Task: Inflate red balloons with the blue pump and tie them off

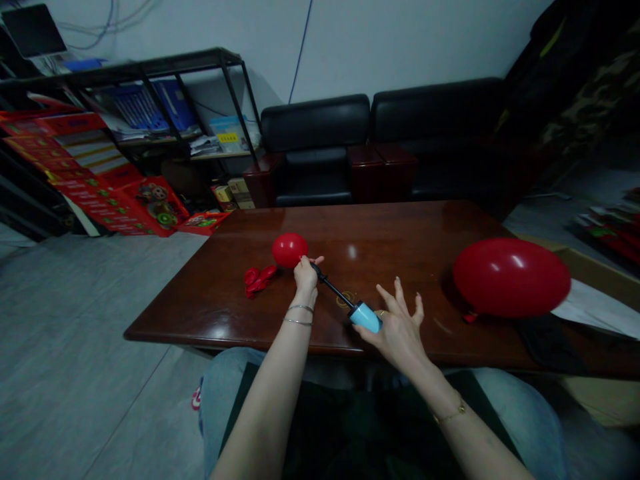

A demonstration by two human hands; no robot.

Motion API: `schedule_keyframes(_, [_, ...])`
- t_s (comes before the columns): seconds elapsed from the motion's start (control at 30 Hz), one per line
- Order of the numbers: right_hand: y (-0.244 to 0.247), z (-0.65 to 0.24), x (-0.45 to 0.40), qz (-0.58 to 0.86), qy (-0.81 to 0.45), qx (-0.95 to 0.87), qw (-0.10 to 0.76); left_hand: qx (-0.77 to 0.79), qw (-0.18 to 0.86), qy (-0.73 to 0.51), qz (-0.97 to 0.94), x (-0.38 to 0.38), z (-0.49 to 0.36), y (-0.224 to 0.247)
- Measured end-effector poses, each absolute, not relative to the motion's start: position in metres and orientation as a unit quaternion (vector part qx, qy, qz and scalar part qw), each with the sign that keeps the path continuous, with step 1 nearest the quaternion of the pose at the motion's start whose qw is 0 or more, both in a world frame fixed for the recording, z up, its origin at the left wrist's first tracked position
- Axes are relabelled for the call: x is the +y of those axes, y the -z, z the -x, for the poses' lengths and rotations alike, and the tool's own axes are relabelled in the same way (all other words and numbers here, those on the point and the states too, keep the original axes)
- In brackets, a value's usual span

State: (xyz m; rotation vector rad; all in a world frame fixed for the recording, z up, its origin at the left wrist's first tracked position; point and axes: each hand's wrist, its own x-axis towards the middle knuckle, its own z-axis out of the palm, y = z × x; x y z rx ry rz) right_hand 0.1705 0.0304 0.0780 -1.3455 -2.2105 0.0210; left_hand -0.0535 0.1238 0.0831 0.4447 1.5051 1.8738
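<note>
My left hand (pixel 306 275) is closed around the neck of a small, partly inflated red balloon (pixel 290 250), where the black nozzle end of a hand pump also meets it. The pump (pixel 365 317) has a light blue body and a black shaft, and slants down to the right. My right hand (pixel 397 327) holds the blue body between thumb and palm side, its other fingers spread. Limp red balloons (pixel 259 281) lie left of my left hand. A large inflated red balloon (pixel 511 277) rests on the table's right side. Thin yellowish bands (pixel 346 299) lie behind the pump shaft.
The brown table (pixel 380 230) spans the view before my knees. At its right are a cardboard box (pixel 605 267), white paper (pixel 597 308) and a dark flat item (pixel 550 343). Beyond stand black armchairs (pixel 317 127), a shelf (pixel 150 70) and red boxes (pixel 155 203).
</note>
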Motion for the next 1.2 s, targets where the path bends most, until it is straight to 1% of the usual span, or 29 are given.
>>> schedule_keyframes(0.2, [-0.088,-0.16,0.039,0.488,0.017,-0.827,0.278,0.566,0.348,-0.727,-0.174,0.117,0.041,-0.08])
schedule_keyframes(0.43, [-0.095,-0.128,0.056,0.497,-0.007,-0.819,0.287,0.554,0.362,-0.72,-0.208,0.103,0.007,-0.074])
schedule_keyframes(0.63, [-0.084,-0.152,0.04,0.495,-0.01,-0.82,0.288,0.564,0.344,-0.726,-0.191,0.115,0.037,-0.08])
schedule_keyframes(0.87, [-0.079,-0.18,0.026,0.479,0.021,-0.828,0.29,0.57,0.336,-0.732,-0.163,0.122,0.061,-0.083])
schedule_keyframes(1.2, [-0.098,-0.133,0.054,0.497,0.002,-0.824,0.271,0.553,0.383,-0.712,-0.201,0.106,0.006,-0.07])
